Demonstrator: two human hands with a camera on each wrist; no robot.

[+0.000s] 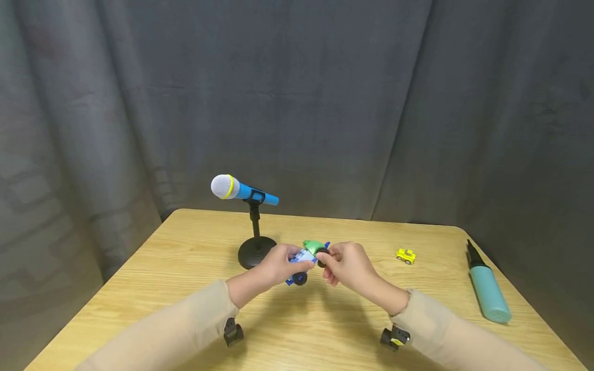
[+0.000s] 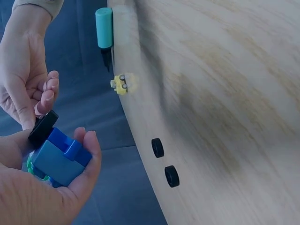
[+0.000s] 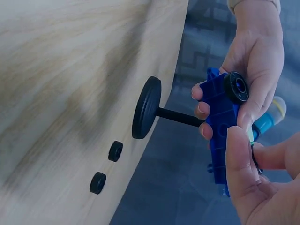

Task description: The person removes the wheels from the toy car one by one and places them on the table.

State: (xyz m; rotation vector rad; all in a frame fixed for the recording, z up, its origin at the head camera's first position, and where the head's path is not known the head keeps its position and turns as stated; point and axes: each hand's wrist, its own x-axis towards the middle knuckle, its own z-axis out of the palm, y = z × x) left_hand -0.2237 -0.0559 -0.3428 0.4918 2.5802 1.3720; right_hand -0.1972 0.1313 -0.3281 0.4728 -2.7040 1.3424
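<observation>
My left hand (image 1: 274,265) grips a blue toy car (image 3: 218,124) with a light-blue and green top, raised above the table. One black wheel (image 3: 236,87) sits on the car's side near one end. At the other end, thumb and fingers of my right hand (image 1: 352,265) pinch a second black wheel (image 2: 43,127) against the car. Whether that wheel is fixed on its axle I cannot tell. Two loose black wheels, a nearer one (image 2: 172,176) and a farther one (image 2: 157,147), rest on the tabletop and are hidden in the head view.
A blue microphone (image 1: 248,193) on a black round-based stand (image 1: 255,252) stands behind my left hand. Off to the right are a small yellow toy car (image 1: 406,256) and a teal hand pump (image 1: 491,293) with a black nozzle. Grey curtains (image 1: 297,103) hang behind the wooden table (image 1: 195,247).
</observation>
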